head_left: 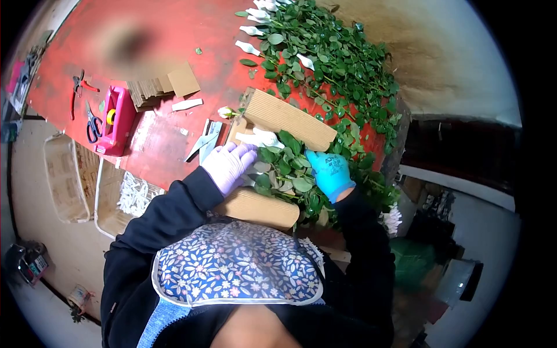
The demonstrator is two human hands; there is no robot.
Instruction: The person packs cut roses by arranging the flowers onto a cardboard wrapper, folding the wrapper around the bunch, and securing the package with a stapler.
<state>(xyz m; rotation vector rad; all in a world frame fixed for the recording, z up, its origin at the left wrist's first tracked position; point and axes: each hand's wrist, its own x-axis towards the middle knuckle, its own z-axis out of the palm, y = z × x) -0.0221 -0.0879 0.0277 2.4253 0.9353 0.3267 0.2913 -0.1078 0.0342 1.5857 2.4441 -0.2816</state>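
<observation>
A sheet of corrugated cardboard lies in front of me, its far flap (293, 122) and near flap (255, 207) folded up around a bunch of leafy roses (284, 168). White sleeves (264, 138) cover several of the buds at the bunch's left end. My left hand (229, 166), in a lilac glove, rests at that end with fingers stretched out beside the sleeved buds. At the leafy stem side is my right hand (331, 174) in a blue glove, its fingers curled in at the stems and partly hidden. One uncovered pale rosebud (225, 112) lies by the cardboard's left corner.
Many sleeved roses (331, 69) are heaped at the far right of the red table (156, 139). To the left are a stapler (204, 142), cardboard pieces (187, 80), a pink tape dispenser (120, 122), scissors (93, 124) and red-handled pliers (78, 93). A bin holds white sleeves (134, 194).
</observation>
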